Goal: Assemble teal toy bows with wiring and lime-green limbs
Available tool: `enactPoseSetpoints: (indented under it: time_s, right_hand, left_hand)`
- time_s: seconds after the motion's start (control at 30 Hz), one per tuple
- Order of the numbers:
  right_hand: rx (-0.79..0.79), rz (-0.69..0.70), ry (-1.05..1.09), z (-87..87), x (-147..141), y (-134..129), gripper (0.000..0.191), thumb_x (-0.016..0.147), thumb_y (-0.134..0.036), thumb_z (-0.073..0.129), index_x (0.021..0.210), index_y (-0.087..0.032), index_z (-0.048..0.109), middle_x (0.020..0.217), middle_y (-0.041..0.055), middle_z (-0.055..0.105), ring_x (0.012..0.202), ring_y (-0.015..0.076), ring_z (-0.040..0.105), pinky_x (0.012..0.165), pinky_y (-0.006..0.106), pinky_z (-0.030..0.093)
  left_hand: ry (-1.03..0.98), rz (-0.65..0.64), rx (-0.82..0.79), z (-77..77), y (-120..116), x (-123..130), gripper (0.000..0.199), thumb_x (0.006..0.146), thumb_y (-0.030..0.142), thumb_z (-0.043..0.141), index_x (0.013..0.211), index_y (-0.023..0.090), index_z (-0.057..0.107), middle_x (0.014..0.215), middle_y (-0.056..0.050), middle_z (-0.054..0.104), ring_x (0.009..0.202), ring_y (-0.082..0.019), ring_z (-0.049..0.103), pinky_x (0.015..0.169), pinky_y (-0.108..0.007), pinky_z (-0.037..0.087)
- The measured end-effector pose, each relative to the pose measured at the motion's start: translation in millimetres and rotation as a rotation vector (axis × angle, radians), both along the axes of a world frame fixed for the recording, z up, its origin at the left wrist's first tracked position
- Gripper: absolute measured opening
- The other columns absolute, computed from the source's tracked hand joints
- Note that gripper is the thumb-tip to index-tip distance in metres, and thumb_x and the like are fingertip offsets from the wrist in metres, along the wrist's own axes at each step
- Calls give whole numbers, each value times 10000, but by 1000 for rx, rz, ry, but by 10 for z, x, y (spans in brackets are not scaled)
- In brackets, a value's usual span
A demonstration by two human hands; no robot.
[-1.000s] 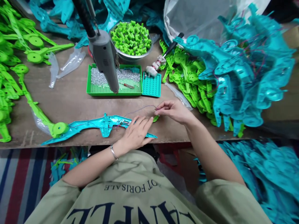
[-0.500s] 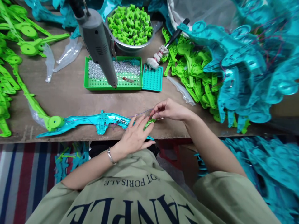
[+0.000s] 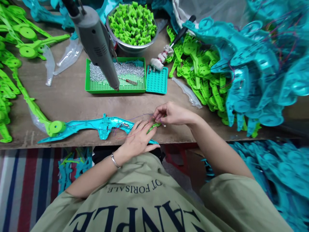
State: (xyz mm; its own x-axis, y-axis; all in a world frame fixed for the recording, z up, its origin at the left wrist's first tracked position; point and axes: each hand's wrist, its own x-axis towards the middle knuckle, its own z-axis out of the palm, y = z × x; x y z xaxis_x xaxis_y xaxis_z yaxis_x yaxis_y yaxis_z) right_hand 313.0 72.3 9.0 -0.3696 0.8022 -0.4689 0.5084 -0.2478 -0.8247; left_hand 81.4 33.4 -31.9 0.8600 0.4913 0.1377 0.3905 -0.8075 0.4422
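A blue plastic toy bow half [image 3: 83, 125] lies along the table's front edge with its inner side up. My left hand [image 3: 137, 137] rests flat over its right end, fingers stretched out, covering part of it. A small green plastic part [image 3: 154, 126] shows by those fingertips. Just to the right, my right hand [image 3: 171, 113] pinches thin red and purple wires [image 3: 143, 115] between thumb and fingers. The wires run loosely back over the bow half. At the left end a green limb with a round hub [image 3: 57, 127] meets the blue piece.
A grey electric screwdriver [image 3: 100, 48] hangs over a green tray [image 3: 116, 91] of screws. Beside it are a small blue tray [image 3: 156, 84], a metal bowl [image 3: 135, 49] of green pieces, and a black-handled tool [image 3: 182, 35]. Blue shells [image 3: 251, 61] and green limbs [image 3: 193, 61] pile up right.
My right hand has shifted slightly left with the wires, which now loop more loosely above the bow half. The left hand stays flat on the right end.
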Motion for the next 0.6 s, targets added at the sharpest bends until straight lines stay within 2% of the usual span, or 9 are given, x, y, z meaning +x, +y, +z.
enactPoseSetpoints:
  time_s: [0.2,0.37,0.6]
  right_hand:
    - [111,114,-159,71,-42,38,243,684,-34,612,848,-180,719,757,1,785,711,147,739,658,227,532]
    - [157,195,-273,119,-87,82,275,690,-11,626,883,-190,705,807,-6,804,735,142,749,641,215,498]
    - [110,221,-216,101,-86,110,243,725,-26,643,902,-190,668,815,-5,818,723,143,764,645,221,514]
  left_hand:
    - [-29,1,-39,-25,4,-18,668,944,597,641,1444,159,579,1471,-215,593,1442,-385,482,1183,-584,404]
    - [0,-5,2,-26,14,-17,658,949,626,616,1420,166,591,1465,-205,597,1411,-375,513,1165,-562,421]
    - [7,-20,-54,22,35,-3,696,932,623,641,1443,156,565,1459,-229,587,1370,-386,534,1144,-585,420]
